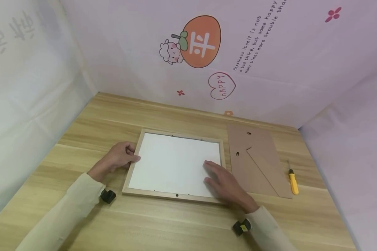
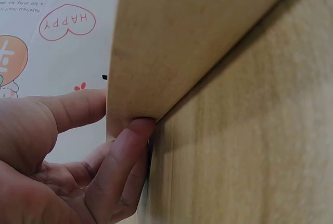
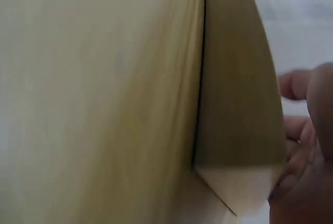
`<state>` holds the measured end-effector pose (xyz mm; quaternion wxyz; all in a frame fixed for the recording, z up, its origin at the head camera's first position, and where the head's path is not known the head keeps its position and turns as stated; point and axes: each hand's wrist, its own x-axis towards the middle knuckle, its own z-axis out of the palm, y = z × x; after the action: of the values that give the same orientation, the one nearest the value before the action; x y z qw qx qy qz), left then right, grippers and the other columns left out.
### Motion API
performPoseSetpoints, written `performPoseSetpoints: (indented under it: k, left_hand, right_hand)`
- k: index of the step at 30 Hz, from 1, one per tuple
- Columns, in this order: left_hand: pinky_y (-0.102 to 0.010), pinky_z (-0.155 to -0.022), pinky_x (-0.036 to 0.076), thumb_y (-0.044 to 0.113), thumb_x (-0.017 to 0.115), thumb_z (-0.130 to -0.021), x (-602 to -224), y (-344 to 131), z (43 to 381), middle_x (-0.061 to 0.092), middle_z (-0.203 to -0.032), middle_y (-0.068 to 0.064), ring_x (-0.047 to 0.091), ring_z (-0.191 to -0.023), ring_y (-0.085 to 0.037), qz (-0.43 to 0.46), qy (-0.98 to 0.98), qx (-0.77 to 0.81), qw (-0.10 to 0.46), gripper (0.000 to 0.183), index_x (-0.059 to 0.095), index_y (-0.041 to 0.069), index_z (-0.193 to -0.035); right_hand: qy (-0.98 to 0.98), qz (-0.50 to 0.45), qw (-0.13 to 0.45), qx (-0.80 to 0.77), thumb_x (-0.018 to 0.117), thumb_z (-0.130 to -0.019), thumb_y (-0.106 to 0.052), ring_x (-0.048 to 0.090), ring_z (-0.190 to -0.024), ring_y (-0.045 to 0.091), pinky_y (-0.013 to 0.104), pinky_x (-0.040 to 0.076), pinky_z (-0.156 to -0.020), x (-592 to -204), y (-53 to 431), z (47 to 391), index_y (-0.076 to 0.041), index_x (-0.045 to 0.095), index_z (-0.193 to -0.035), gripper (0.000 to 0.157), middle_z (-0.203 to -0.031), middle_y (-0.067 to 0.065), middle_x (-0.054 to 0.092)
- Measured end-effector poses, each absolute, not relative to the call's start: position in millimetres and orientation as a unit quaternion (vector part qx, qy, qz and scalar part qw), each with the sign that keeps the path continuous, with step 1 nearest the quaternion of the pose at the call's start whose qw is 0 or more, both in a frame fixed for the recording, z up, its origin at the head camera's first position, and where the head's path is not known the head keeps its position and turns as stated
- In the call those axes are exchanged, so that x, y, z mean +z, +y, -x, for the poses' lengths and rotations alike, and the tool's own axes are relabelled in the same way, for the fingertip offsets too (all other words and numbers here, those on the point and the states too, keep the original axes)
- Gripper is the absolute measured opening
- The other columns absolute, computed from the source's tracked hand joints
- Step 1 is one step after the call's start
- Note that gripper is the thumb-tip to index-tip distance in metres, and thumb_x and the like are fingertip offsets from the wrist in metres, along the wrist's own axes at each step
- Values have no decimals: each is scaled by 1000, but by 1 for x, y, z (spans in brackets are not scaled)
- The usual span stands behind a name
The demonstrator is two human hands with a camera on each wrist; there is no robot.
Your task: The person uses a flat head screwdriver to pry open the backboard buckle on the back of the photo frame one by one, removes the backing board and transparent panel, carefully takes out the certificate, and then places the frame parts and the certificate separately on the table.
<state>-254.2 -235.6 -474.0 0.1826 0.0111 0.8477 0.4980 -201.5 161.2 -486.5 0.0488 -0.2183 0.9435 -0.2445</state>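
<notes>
A light wooden picture frame lies on the table with a white sheet filling its inside. Small dark tabs show along the inner edges. My left hand grips the frame's left side, thumb over the top edge; in the left wrist view, the fingers of that hand curl against the outer side, low near the tabletop. Over the right part of the sheet lies my right hand, fingers relaxed and reaching inward. In the right wrist view, that hand is partly cut off beside the frame's corner.
Right of the frame lies a brown backing board with a stand flap and small metal fittings. A yellow-handled screwdriver sits by its right edge. Printed wall sheeting borders the wooden table at the back and sides.
</notes>
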Motion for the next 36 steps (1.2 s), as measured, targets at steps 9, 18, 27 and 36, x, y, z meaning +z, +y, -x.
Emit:
performPoseSetpoints:
  k: [9, 18, 27, 36]
  left_hand:
    - [-30, -69, 60, 11, 67, -93, -473, -238, 256, 57, -98, -12, 61, -82, -20, -28, 843, 503, 189, 34, 50, -8, -116]
    - [-30, -69, 60, 10, 67, -93, -474, -239, 256, 58, -99, -14, 62, -82, -20, -26, 844, 502, 187, 34, 49, -8, -116]
    - [-30, -69, 60, 10, 67, -93, -476, -239, 255, 58, -97, -12, 62, -82, -19, -24, 845, 500, 189, 34, 50, -8, -116]
    - [-30, -69, 60, 11, 67, -93, -472, -237, 253, 58, -98, -13, 61, -83, -19, -34, 844, 499, 194, 36, 49, -9, -117]
  right_hand:
    - [938, 302, 101, -140, 64, -86, -60, 33, -146, 30, 50, 29, -119, -472, 170, 208, -8, 40, -150, 86, -159, 8, 34]
    - [937, 306, 142, -96, 63, -75, -77, 32, -147, 28, 48, 29, -120, -465, 164, 216, -8, 38, -151, 106, -159, 6, 34]
    - [951, 283, 106, -60, 56, -74, -82, 40, -142, 34, 51, 34, -116, -468, 148, 207, -7, 43, -147, 106, -156, 11, 39]
    - [946, 313, 79, -18, 50, -82, -79, 45, -137, 33, 49, 40, -113, -467, 149, 205, -9, 48, -144, 94, -152, 14, 44]
